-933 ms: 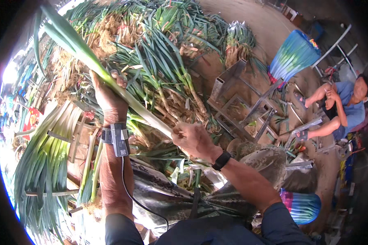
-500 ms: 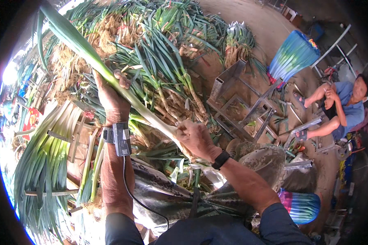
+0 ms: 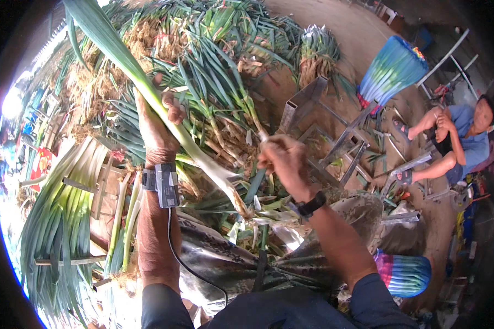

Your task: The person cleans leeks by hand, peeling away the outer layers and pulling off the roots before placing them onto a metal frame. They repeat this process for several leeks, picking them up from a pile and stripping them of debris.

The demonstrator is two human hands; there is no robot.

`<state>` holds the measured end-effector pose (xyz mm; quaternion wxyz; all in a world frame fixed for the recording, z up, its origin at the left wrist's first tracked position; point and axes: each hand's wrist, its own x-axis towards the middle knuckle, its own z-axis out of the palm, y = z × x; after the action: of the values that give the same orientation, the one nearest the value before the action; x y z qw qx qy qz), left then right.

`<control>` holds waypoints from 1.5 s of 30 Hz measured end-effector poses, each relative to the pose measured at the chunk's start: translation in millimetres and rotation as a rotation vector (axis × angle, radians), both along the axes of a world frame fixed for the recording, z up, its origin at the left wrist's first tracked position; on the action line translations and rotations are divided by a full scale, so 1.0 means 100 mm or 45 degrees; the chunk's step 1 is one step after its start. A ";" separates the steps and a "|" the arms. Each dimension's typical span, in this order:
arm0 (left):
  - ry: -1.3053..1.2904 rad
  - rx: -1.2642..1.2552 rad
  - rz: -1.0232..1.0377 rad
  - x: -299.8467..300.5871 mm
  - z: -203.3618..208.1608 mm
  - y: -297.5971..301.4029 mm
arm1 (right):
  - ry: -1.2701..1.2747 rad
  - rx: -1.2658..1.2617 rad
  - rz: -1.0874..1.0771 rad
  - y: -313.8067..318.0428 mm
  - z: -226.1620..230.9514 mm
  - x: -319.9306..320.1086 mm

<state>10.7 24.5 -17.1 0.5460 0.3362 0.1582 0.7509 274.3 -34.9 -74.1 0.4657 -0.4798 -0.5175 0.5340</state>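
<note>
My left hand (image 3: 160, 123) is wrapped round a long leek (image 3: 197, 156). It slants from the green leaves at upper left down to the pale stem and brownish root end near the middle. A torn, pale flap of skin sticks out from the lower stem. My right hand (image 3: 285, 164) is to the right of the stem, apart from it, with fingers curled closed and slightly blurred. Something pale shows at its fingertips and a green strip below; I cannot make out what it grips. Loose peelings (image 3: 269, 214) lie below, over my camouflage-patterned lap.
Trimmed leeks (image 3: 66, 203) lie on a wooden and metal rack at left. A large heap of leeks (image 3: 219, 71) spreads ahead. Metal frames (image 3: 340, 137) stand right of centre, near a wrapped leek bundle (image 3: 392, 71). A person (image 3: 461, 137) sits at far right, hands together.
My right hand has left the leek's lower stem and moved right and slightly up, uncovering the root end and a torn flap. My left hand keeps its hold, shifted slightly right.
</note>
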 end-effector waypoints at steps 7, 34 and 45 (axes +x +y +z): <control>0.023 -0.015 0.058 -0.13 -0.01 0.03 | -0.630 0.225 0.408 -0.23 -0.33 0.24; 0.018 -0.491 0.665 0.03 0.11 -0.05 | -0.707 0.411 0.340 -0.42 -0.29 -0.25; -0.142 -0.381 0.375 0.03 0.04 -0.05 | -1.006 0.509 0.436 -0.30 -0.33 -0.31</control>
<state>13.7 19.9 -13.2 0.4823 0.1826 0.2847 0.8081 242.9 -65.4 -107.2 0.2218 -0.4548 -0.8193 0.2695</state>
